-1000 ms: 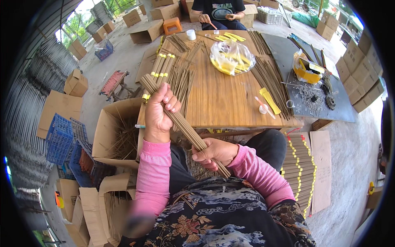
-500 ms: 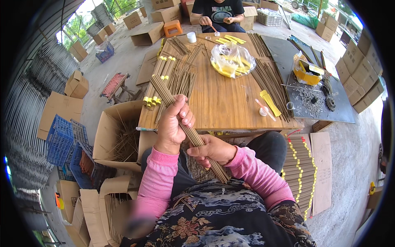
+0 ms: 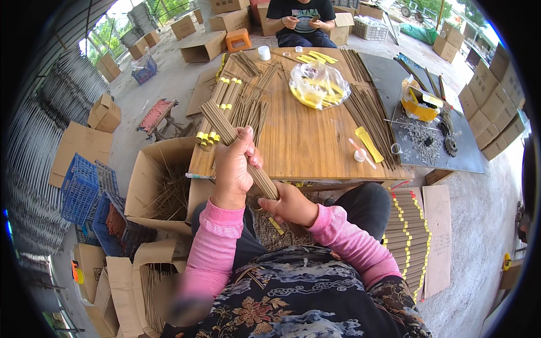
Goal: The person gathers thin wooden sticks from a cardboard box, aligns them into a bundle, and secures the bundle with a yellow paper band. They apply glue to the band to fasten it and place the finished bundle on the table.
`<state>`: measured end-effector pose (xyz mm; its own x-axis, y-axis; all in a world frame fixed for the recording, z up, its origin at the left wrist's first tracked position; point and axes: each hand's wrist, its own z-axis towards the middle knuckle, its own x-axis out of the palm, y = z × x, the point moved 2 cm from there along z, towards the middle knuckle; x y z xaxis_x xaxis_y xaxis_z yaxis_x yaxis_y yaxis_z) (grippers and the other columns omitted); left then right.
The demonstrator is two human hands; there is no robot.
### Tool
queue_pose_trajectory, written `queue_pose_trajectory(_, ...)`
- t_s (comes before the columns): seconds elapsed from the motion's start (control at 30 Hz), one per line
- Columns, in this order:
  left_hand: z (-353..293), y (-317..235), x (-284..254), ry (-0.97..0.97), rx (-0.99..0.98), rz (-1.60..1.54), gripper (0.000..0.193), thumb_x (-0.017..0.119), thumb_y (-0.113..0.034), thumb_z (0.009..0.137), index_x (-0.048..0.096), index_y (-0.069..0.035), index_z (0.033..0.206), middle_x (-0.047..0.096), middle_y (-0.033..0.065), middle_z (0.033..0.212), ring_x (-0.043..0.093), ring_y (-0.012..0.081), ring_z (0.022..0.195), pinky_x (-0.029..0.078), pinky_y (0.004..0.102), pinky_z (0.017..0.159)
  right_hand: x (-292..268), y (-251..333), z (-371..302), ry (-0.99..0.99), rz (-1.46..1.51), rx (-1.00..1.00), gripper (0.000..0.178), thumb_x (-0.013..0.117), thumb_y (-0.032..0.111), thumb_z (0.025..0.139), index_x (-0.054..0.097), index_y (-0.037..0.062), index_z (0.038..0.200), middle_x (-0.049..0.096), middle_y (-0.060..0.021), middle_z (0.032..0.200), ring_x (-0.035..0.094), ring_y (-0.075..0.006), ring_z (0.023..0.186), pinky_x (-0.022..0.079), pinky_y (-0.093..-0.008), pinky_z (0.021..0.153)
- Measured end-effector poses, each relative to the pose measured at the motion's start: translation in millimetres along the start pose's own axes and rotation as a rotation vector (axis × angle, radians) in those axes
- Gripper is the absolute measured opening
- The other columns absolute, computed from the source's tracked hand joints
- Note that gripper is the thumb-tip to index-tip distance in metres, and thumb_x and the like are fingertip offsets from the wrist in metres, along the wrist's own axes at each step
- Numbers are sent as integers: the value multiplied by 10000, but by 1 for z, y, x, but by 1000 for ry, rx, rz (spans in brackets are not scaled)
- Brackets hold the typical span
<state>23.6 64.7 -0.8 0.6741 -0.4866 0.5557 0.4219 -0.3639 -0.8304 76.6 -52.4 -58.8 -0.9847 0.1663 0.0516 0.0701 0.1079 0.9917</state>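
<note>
The left hand [image 3: 232, 172] is closed around the upper part of the stick bundle [image 3: 261, 181], the right hand [image 3: 295, 204] around its lower part. The bundle slants near the table [image 3: 301, 149]; this double grip presumably keeps its sticks aligned.

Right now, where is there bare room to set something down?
On the table, this side of the bag, between the loose sticks at left and the cup. Crowded: its left, with banded bundles too, and its right, under long sticks.

Workshop: wooden worktable [image 3: 304, 147], stacked cardboard cartons [image 3: 489, 100]
</note>
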Motion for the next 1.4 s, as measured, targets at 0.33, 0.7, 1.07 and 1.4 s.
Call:
queue_pose_trajectory(0.33,4,3,-4,154,-115,-171,132,507,-205,885,521,-77,856,398,-42,523,355,65,390,317,219,366,1,2,-2,164,248,145,157,575,148,827,478,53,748,449,-1,511,446,-89,380,381,-231,340)
queue_pose_trajectory(0.7,3,4,0,382,-164,-313,162,480,-222,900,521,-64,904,399,-24,533,368,69,400,329,207,378,1,5,-9,299,424,163,156,553,157,834,484,48,747,468,-8,522,473,-104,398,404,-224,355)
queue_pose_trajectory(1.07,2,2,-2,316,-172,-244,147,576,-209,844,482,-98,818,406,-32,536,398,78,413,349,224,395,1,8,-15,253,265,145,201,551,196,850,451,33,789,461,-6,557,466,-78,428,401,-229,368)
queue_pose_trajectory(1.4,0,5,0,425,-181,-318,170,486,-240,899,499,-77,855,410,-33,542,378,63,414,316,212,383,3,4,-16,267,365,131,201,574,186,840,488,9,878,473,-5,549,449,-76,402,385,-223,375)
